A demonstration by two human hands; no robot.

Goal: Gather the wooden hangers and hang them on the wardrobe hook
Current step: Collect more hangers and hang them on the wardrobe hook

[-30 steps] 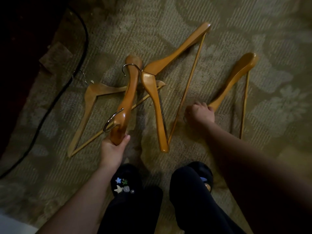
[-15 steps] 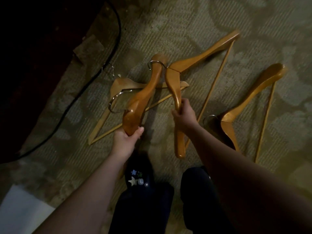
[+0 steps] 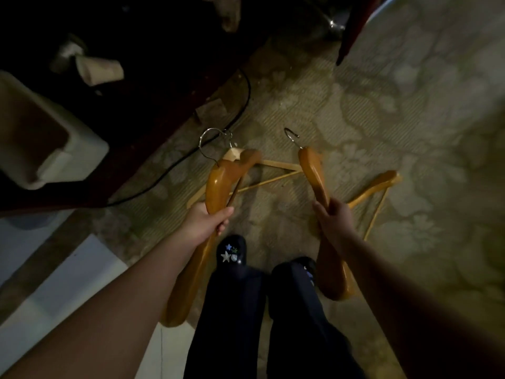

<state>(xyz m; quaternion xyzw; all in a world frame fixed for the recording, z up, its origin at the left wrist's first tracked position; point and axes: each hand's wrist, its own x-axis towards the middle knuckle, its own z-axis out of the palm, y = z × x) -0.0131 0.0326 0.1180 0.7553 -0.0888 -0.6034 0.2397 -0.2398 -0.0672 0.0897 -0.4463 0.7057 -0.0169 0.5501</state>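
The first hanger [image 3: 218, 181] in your left grip [image 3: 207, 222] is glossy honey-orange wood, and the second hanger [image 3: 314, 173] in your right grip [image 3: 333, 222] has the same warm amber. Their hooks [image 3: 207, 136] shine silver. On the floor, the pale hanger [image 3: 234, 154] is a lighter straw-yellow, while the far hanger [image 3: 382, 180] matches the orange pair. Your carpet [image 3: 410, 105] is muted olive-beige, patterned with paler flowers and leaves over fine ribbed stripes. The cable [image 3: 249, 90] is black. Your trousers [image 3: 235, 310] look very dark navy, and the black shoe [image 3: 232, 250] carries a white star, a blue star and a touch of green. The box [image 3: 82, 149] at left is cream.
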